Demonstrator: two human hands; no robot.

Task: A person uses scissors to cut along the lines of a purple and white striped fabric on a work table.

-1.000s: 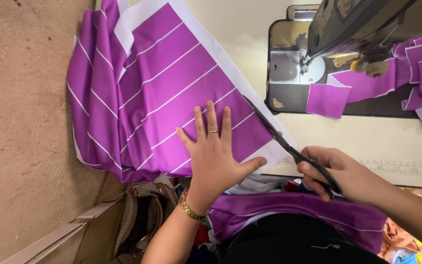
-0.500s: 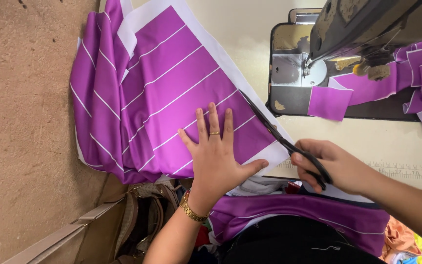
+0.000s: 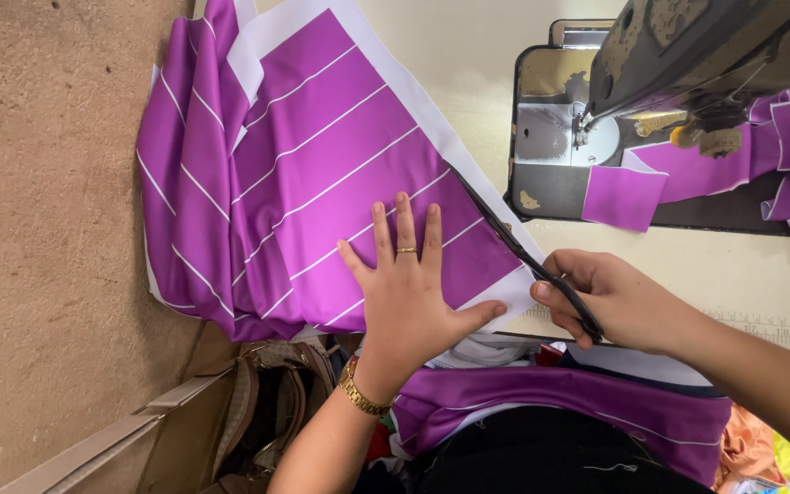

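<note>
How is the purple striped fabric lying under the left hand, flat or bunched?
Flat: the left hand presses the purple striped fabric smooth on the table; its far edge hangs in folds.

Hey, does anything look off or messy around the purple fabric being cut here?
Nothing looks damaged. The left hand presses the striped purple fabric flat while the right hand works the scissors along its white edge. The only untidy part is the fabric's far side, which hangs bunched over the table edge.

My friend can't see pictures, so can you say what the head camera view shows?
The right hand cuts with black scissors along the white edge of a purple striped cloth, while the left hand presses flat on the cloth. A sewing machine stands behind on the table, with small purple pieces beside it.
</note>
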